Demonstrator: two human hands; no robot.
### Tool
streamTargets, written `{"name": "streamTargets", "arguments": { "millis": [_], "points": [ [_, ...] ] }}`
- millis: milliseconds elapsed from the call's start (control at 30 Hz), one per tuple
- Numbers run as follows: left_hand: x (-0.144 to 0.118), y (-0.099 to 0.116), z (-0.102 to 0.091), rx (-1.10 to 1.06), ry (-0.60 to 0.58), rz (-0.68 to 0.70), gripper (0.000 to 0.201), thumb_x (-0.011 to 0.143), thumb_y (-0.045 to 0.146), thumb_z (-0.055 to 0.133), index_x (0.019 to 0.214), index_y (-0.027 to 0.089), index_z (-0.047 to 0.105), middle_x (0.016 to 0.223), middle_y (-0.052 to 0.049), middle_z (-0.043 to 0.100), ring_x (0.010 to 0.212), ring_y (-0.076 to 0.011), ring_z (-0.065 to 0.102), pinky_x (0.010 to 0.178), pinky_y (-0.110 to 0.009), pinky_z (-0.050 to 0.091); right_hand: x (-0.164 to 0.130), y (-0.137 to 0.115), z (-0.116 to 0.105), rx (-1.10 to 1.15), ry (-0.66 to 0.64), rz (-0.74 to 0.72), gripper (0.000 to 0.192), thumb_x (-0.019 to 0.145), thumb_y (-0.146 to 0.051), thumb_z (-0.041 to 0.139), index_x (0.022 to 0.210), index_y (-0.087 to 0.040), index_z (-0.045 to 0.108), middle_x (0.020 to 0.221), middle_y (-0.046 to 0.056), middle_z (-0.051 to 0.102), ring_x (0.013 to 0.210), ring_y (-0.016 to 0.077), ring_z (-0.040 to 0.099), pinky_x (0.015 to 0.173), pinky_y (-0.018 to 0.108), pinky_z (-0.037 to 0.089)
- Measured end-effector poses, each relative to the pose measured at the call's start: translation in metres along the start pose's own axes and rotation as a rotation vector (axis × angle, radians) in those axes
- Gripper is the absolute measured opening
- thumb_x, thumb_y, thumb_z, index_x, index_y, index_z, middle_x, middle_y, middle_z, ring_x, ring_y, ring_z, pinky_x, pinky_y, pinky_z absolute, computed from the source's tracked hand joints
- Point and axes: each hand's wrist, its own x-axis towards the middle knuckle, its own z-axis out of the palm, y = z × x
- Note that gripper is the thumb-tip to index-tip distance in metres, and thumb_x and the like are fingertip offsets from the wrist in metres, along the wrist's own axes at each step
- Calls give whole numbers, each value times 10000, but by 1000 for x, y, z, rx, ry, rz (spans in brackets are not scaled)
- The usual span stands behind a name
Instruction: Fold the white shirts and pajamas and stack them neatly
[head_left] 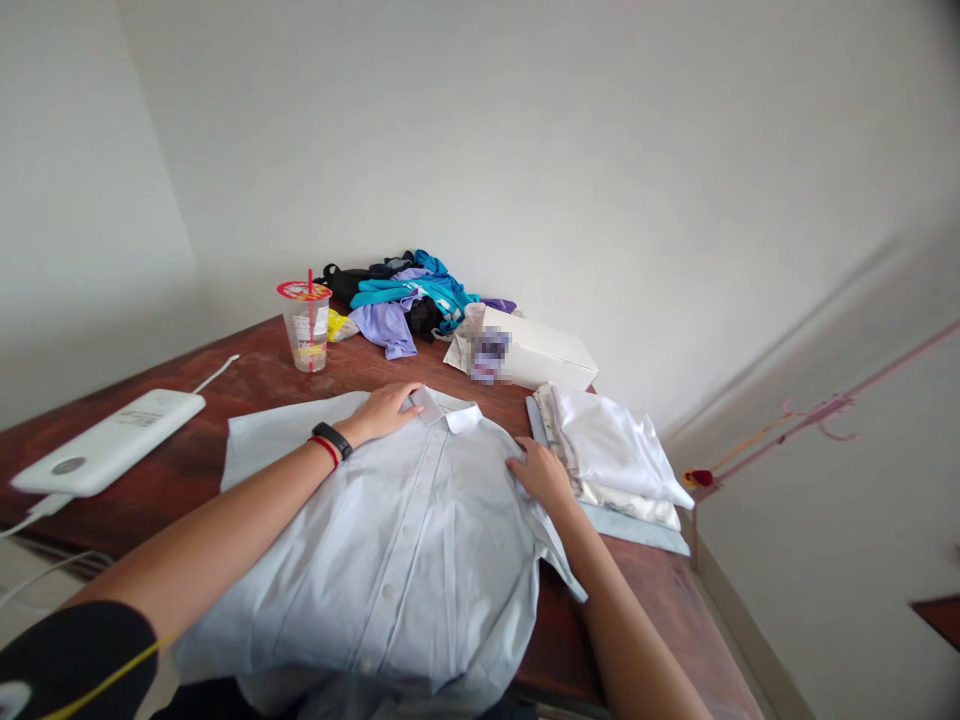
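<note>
A pale blue-grey button-up shirt [420, 540] lies front up, its collar pointing away from me and its lower hem hanging at the near table edge. At the left side of the collar, my left hand [384, 412] is closed, with cloth between thumb and fingers. My right hand [544, 474] grips the shirt at its right shoulder edge, fingers bent over the fabric. The right sleeve hangs under my right forearm, while the left sleeve spreads flat on the table.
Right of the shirt sits a stack of folded clothes [611, 445], with a white box [547, 350] behind it. A heap of clothes [420, 295] lies by the wall. A plastic cup with a straw [306, 335] and a white power bank [112, 440] with cables stand left on the wooden table [232, 375].
</note>
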Motion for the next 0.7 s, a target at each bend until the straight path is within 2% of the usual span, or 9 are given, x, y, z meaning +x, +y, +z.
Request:
{"name": "streamTargets", "arguments": {
  "millis": [133, 300, 400, 467, 533, 633, 700],
  "points": [
    [-1, 1, 0, -59, -2, 37, 504, 907, 434, 639, 1339, 177, 594, 1388, -140, 648, 1288, -306, 601, 1131, -451, 439, -3, -5, -9, 19, 5, 30, 328, 885, -308, 635, 1181, -193, 715, 1118, 152, 769, 1068, 368, 690, 840, 409, 474],
    [1, 5, -1, -257, 94, 67, 539, 853, 386, 694, 1326, 149, 592, 1324, -138, 662, 1147, -256, 648, 1033, -386, 506, -4, -5, -13, 78, 90, 19, 154, 875, -311, 618, 981, -221, 684, 973, 111, 762, 959, 326, 685, 790, 379, 452],
    [3, 7, -5, -318, 171, -5, 520, 872, 441, 675, 1289, 134, 626, 1115, -97, 713, 983, -218, 666, 928, -342, 527, -2, -2, -11, 138, 93, -11, 108, 849, -326, 624, 898, -233, 650, 882, 75, 742, 883, 294, 673, 762, 355, 442],
    [3, 8, -11, -358, 199, -67, 542, 891, 499, 651, 1277, 119, 651, 901, -45, 693, 823, -188, 642, 813, -309, 522, -1, -1, -10, 208, 88, -36, 116, 838, -358, 626, 840, -241, 624, 810, 40, 717, 803, 262, 655, 733, 335, 432],
    [3, 9, -17, -408, 168, -92, 597, 896, 547, 637, 1298, 105, 660, 767, -4, 638, 713, -166, 596, 717, -284, 491, -1, -1, -11, 282, 114, -51, 165, 832, -402, 631, 792, -244, 601, 760, 17, 692, 737, 237, 628, 706, 324, 420],
    [0, 14, -26, -446, 104, -96, 672, 868, 598, 670, 1336, 115, 666, 734, 9, 620, 671, -158, 560, 651, -266, 444, 0, -2, -16, 352, 199, -42, 229, 834, -446, 626, 745, -242, 575, 716, 13, 665, 685, 224, 590, 675, 322, 406],
    [-1, 19, -30, -442, 83, -92, 663, 826, 623, 716, 1281, 141, 705, 760, 3, 645, 696, -167, 567, 648, -261, 434, -1, -2, -19, 372, 229, -42, 243, 833, -451, 623, 728, -239, 565, 695, 16, 651, 667, 218, 569, 664, 322, 401]
  ]
}}
